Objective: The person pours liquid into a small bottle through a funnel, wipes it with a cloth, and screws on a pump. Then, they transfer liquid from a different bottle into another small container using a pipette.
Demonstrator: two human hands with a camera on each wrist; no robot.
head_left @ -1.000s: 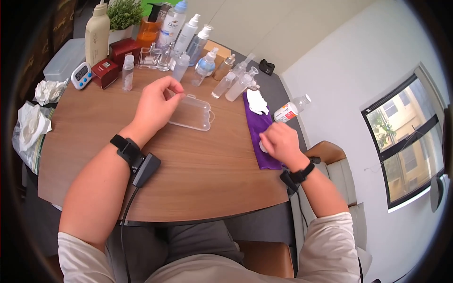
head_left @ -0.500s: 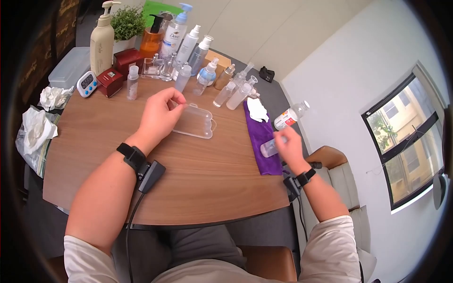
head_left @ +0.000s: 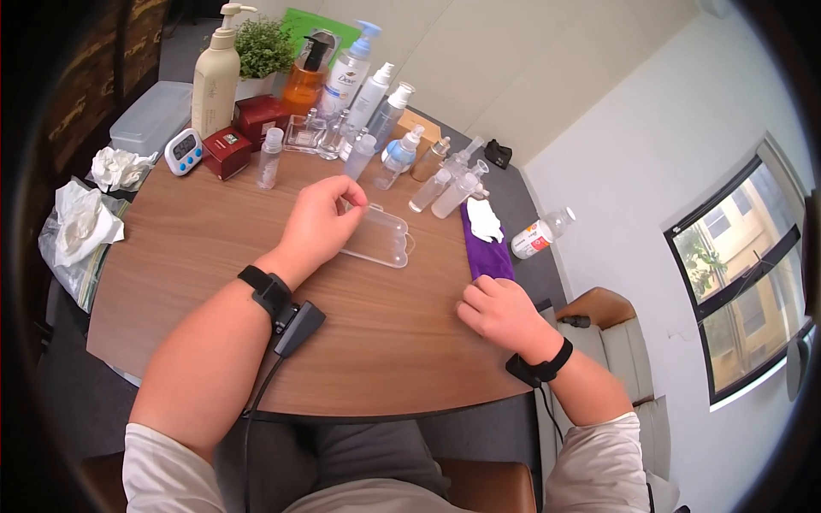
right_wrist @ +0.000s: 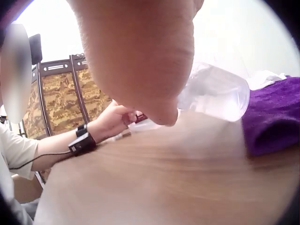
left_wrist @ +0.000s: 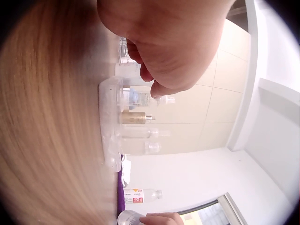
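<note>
My right hand (head_left: 500, 316) has its fingers curled at the near end of the purple cloth (head_left: 489, 259). It grips a small clear plastic bottle (right_wrist: 220, 93), which lies tilted in the right wrist view and is hidden behind the hand from above. Its round base end (left_wrist: 127, 218) shows beside the fingers in the left wrist view. My left hand (head_left: 321, 227) hangs with loosely bent fingers over the near left part of a clear scalloped plastic case (head_left: 385, 239). Nothing shows between its thumb and fingers. The case lies flat on the wooden table (head_left: 342, 342).
Several small clear bottles (head_left: 453, 197) stand beyond the case, with pump bottles (head_left: 345, 79) and a red box (head_left: 227, 154) further left. A white timer (head_left: 183, 152) sits at the left edge. White tissue (head_left: 484, 221) and a labelled bottle (head_left: 532, 239) are by the cloth.
My right hand, gripping the clear bottle, has come off the middle of the purple cloth toward me and its left edge. The left hand stays over the case. The head view has shifted slightly.
</note>
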